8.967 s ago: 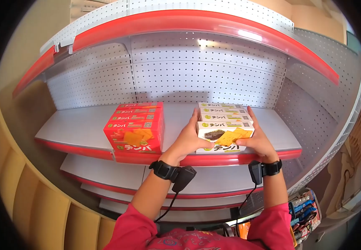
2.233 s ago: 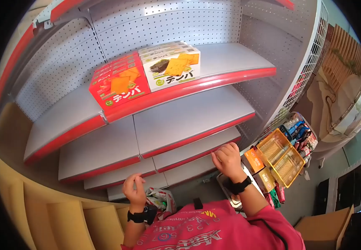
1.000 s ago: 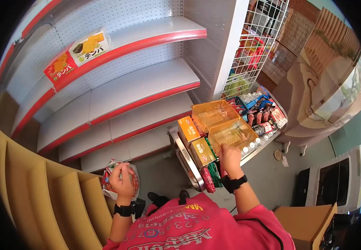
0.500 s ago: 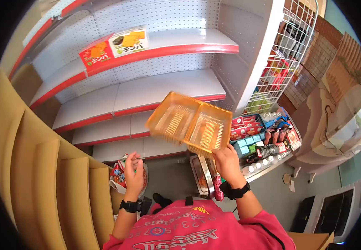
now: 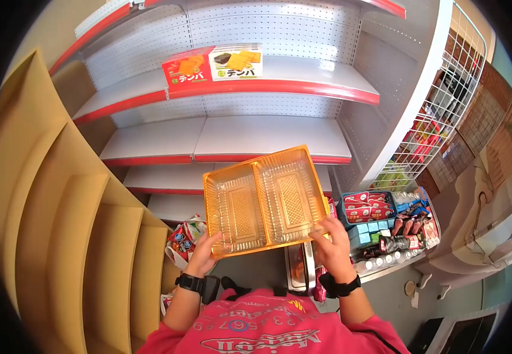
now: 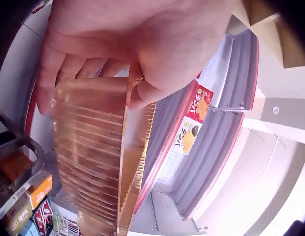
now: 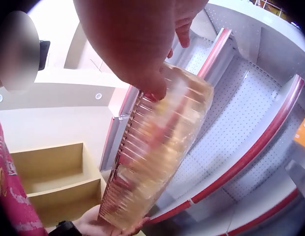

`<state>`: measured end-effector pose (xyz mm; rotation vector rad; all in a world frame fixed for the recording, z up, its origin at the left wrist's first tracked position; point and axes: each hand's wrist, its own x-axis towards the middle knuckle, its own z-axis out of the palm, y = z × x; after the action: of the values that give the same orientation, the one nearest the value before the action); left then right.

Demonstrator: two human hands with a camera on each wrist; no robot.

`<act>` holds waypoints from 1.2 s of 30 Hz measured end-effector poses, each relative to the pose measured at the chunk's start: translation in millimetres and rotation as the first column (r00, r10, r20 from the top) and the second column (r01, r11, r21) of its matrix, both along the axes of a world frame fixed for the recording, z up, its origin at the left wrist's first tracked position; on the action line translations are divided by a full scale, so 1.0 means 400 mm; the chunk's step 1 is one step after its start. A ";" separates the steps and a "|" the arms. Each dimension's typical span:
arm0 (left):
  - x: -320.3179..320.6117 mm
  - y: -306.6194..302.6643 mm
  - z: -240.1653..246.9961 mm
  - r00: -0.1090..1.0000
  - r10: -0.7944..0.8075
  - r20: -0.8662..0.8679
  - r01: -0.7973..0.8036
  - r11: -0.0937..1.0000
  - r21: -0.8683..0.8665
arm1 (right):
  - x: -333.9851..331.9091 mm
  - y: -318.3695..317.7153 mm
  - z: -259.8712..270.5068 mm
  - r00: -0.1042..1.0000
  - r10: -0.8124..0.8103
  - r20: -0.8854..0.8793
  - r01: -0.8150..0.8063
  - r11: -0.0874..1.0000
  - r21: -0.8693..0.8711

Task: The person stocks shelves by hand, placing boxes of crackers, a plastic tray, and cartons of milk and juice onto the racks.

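Observation:
An orange see-through plastic tray (image 5: 262, 203) with two ribbed compartments is held up in front of my chest, open side toward me. My left hand (image 5: 204, 259) grips its near left corner, thumb over the rim and fingers underneath. My right hand (image 5: 329, 239) pinches the near right edge. In the left wrist view the left hand (image 6: 137, 44) clamps the tray (image 6: 101, 162) at its rim. The right wrist view has the right hand (image 7: 137, 44) above the tray (image 7: 157, 152), with thumb on the edge.
A red cracker box (image 5: 188, 65) and a white one (image 5: 236, 61) sit on the top grey shelf (image 5: 303, 88). A cart of packaged goods (image 5: 385, 218) stands at lower right, a snack bag (image 5: 182, 239) on the floor, wooden shelving (image 5: 61, 224) on the left, a wire rack (image 5: 445, 112) on the right.
Half a second ago only my right hand held the tray, raised and tilted. My left hand has now taken its left corner, and the tray has come down closer to me.

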<state>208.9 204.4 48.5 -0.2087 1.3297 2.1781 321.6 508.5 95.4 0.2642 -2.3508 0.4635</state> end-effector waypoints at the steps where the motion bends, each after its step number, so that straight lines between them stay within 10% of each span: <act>1: -0.003 -0.001 -0.010 1.000 0.005 0.000 -0.005 1.000 0.001 | 0.003 -0.001 0.000 0.998 -0.067 0.004 0.066 0.998 0.021; 10: -0.021 0.000 -0.006 0.972 0.126 -0.196 -0.146 0.985 -0.088 | -0.016 0.023 -0.022 0.984 -0.143 0.110 0.159 0.976 -0.151; 12: -0.016 -0.004 0.002 0.973 0.112 -0.203 -0.145 0.978 -0.152 | -0.015 0.018 -0.041 0.941 -0.057 0.333 0.220 0.851 -0.477; 14: -0.014 -0.014 -0.005 0.979 0.082 -0.186 -0.116 0.976 -0.183 | -0.025 0.005 -0.054 0.957 -0.130 0.259 0.238 0.865 -0.443; 16: -0.012 -0.016 -0.009 0.978 0.073 -0.194 -0.108 0.978 -0.176 | -0.020 -0.005 -0.038 0.806 -0.137 0.575 0.390 0.855 -0.343; 36: 0.002 -0.069 -0.031 0.989 -0.076 -0.124 0.055 0.986 -0.159 | -0.065 -0.018 -0.089 0.760 -0.327 0.561 0.515 0.830 -0.214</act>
<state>209.8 176.7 36.0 -0.0824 1.5590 2.0638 295.5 501.5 59.9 -0.6465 -2.6469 0.7887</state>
